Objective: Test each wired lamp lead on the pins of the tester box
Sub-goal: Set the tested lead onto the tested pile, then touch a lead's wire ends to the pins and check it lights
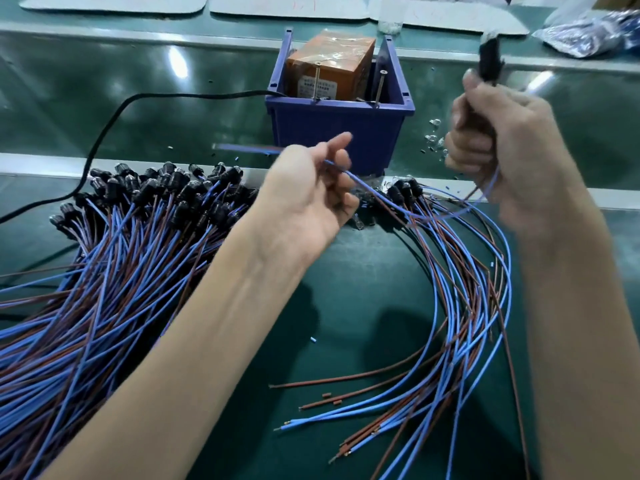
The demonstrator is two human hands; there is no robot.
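The tester box (329, 69) is orange and stands in a blue bin (341, 128) at the back centre, with two upright metal pins (380, 86) at its front. My right hand (502, 150) grips a lamp lead by its black lamp holder (489, 60), raised to the right of the bin. The lead's blue wire (377, 195) runs across to my left hand (311, 192), which pinches it near the free end in front of the bin. The end itself is blurred.
A large heap of blue and brown leads with black holders (114, 244) lies at the left. A smaller fan of leads (460, 306) lies at the right. A black cable (104, 133) runs from the bin to the left. Small loose lamps (434, 133) lie beside the bin.
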